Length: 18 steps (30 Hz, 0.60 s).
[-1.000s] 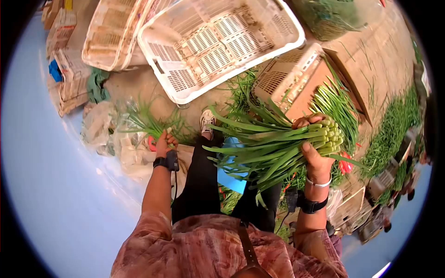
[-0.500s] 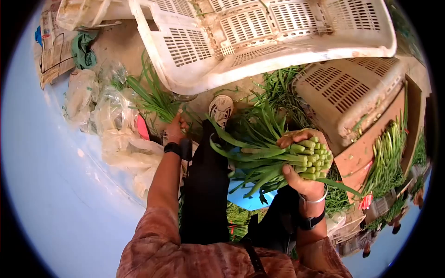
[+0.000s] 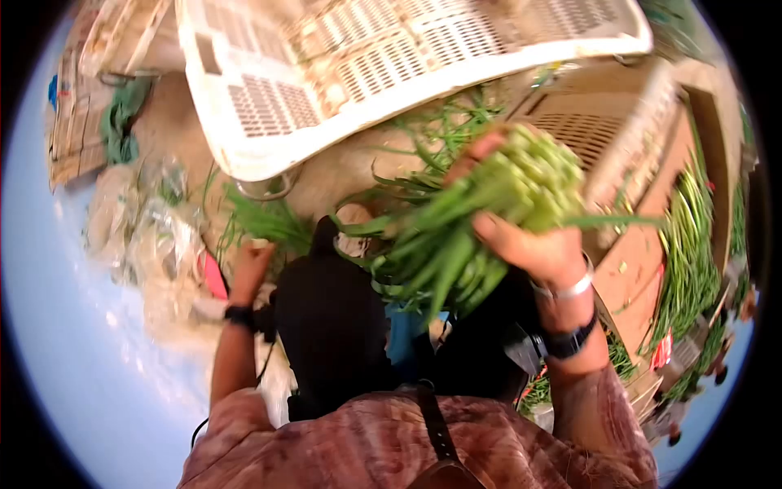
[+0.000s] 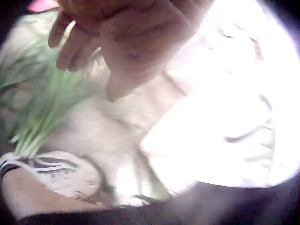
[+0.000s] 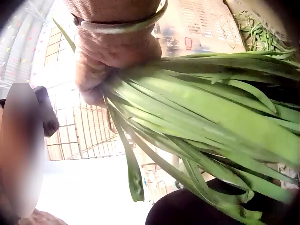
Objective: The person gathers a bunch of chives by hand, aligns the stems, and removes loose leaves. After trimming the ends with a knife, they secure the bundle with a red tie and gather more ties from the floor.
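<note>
ahead, floor (image 3: 322, 179) shows before the white crate's rim (image 3: 326, 138), your edge to clear. your right hand (image 3: 533, 254) grips the big green bunch (image 3: 481, 212) over your right leg (image 3: 481, 342), likely mid-gathering; next calls for a steady hold. your left hand (image 3: 251, 270), by smaller greens (image 3: 269, 216), is too blurred to judge its grip.

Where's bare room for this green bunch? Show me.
Bare brown ground lies between the crumpled green cloth and white slotted plastic crate, and between crate and pale shoe. Crowded: around the left hand, among transparent plastic bags and green leaves.
</note>
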Motion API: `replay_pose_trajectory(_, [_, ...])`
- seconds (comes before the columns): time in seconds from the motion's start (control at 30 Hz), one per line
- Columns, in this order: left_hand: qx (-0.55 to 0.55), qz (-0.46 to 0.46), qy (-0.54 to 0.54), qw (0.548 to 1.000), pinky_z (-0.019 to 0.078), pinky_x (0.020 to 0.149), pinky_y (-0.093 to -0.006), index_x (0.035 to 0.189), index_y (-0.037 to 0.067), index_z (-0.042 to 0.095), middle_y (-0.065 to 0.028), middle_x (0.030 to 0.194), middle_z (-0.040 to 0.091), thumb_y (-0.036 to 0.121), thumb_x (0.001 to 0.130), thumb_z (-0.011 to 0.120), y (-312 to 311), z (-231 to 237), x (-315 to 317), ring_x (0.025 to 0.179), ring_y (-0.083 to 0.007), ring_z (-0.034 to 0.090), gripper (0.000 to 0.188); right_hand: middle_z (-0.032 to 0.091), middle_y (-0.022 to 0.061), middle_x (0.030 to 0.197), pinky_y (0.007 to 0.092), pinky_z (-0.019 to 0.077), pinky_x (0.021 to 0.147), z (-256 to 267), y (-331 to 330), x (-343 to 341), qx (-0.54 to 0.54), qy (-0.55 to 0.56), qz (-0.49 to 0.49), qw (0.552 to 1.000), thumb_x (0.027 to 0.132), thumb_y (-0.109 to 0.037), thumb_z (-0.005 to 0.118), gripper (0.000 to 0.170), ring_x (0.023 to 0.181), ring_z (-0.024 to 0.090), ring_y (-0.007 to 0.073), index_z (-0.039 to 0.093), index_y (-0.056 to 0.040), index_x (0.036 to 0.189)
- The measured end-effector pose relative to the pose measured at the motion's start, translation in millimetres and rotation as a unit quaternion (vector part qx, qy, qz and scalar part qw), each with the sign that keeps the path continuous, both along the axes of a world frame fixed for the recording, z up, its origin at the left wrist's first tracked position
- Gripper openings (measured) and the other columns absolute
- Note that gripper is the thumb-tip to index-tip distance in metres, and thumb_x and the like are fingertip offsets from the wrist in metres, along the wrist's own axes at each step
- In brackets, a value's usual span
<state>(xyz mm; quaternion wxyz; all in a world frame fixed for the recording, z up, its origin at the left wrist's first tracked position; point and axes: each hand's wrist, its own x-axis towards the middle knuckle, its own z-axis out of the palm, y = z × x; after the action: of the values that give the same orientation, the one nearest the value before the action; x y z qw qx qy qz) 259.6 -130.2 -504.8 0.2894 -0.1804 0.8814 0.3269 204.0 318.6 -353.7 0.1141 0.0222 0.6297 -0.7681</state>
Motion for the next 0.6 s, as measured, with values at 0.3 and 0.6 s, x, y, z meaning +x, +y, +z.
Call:
replay_pose_trajectory(0.3, [0.360, -0.346, 0.368, 0.784, 0.0306, 0.106, -0.0381, 0.138, -0.003, 0.031, -0.0194, 0.136, 0.042, 0.036, 0.061, 0.083, 238.2, 280.9, -35.9, 0.128, -0.0293, 0.041, 0.101, 0.062, 0.0060, 0.098, 0.0291, 0.0499, 0.077, 88.9, 6.9, 57.0, 0.008, 0.155, -0.147, 0.977, 0.072, -0.013, 0.072, 0.046, 0.089, 0.060, 0.0164, 0.057, 0.0012, 0.113])
replay_pose_trajectory(0.6, [0.557, -0.387, 0.169, 0.715, 0.0396, 0.098, -0.0326, 0.135, 0.000, 0.038, -0.0110, 0.124, 0.053, 0.053, 0.063, 0.079, 280.9, 286.4, -8.0, 0.116, -0.0204, 0.050, 0.098, 0.067, 0.0124, 0.080, 0.0330, 0.0554, 0.062, 202.7, -6.2, 121.3, -0.076, 0.150, -0.229, 0.959, 0.073, -0.006, 0.068, 0.019, 0.066, 0.066, 0.0212, 0.065, 0.0039, 0.089])
